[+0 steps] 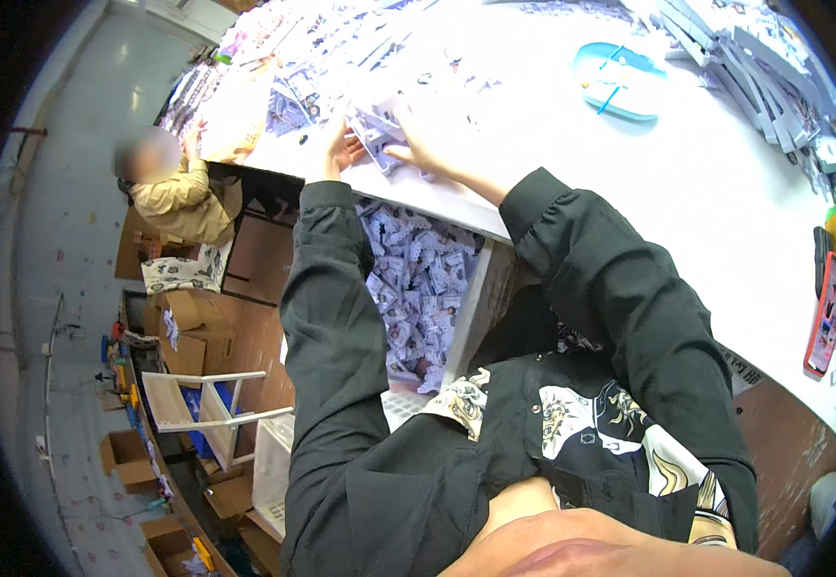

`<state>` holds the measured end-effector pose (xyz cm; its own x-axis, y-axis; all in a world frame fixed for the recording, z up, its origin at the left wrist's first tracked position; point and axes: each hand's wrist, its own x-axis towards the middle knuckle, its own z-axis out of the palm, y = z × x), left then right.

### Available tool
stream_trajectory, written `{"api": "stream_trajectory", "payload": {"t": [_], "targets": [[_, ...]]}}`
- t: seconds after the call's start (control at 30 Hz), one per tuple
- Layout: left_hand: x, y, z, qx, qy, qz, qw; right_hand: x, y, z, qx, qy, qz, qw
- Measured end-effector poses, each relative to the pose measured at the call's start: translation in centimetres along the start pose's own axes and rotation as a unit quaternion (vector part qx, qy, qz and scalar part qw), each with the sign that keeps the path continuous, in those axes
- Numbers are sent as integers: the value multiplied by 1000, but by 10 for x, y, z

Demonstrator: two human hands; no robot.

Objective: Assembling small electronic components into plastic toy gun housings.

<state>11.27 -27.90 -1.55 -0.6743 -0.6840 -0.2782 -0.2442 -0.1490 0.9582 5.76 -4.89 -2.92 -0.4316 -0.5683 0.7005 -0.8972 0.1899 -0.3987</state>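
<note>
My left hand point(343, 146) is at the near edge of the white table, its fingers apart and slightly bent. Facing it, my right hand point(425, 142) has the thumb spread from the fingers; strong glare washes out its fingertips. Between the two hands lie white plastic parts point(376, 130) with frame-like edges, close to both palms; whether either hand grips one is hard to see. Below the table edge, under my forearms, a box point(468, 322) is filled with many small pale plastic pieces point(413, 288).
Loose pale parts point(293, 101) spread over the table's far left. A light blue tray point(620, 85), stacked grey strips point(755, 87) and a red-cased phone point(826, 313) lie to the right. At left sits another person point(182, 202), near cardboard boxes point(197, 332) and a white rack point(202, 413).
</note>
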Motion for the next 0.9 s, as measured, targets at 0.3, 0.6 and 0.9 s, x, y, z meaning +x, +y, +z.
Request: {"api": "stream_trajectory", "payload": {"t": [0.3,0.6,0.9], "targets": [[10,-12,11,-143,-52,35,988,1,16,15,50,79,-114,989],[-33,-31,-30,-223,58,123,965,-4,-38,23,-54,28,-165,984],[-105,-65,-124,-367,-153,116,910,-29,-70,-38,46,-21,-290,956]]}}
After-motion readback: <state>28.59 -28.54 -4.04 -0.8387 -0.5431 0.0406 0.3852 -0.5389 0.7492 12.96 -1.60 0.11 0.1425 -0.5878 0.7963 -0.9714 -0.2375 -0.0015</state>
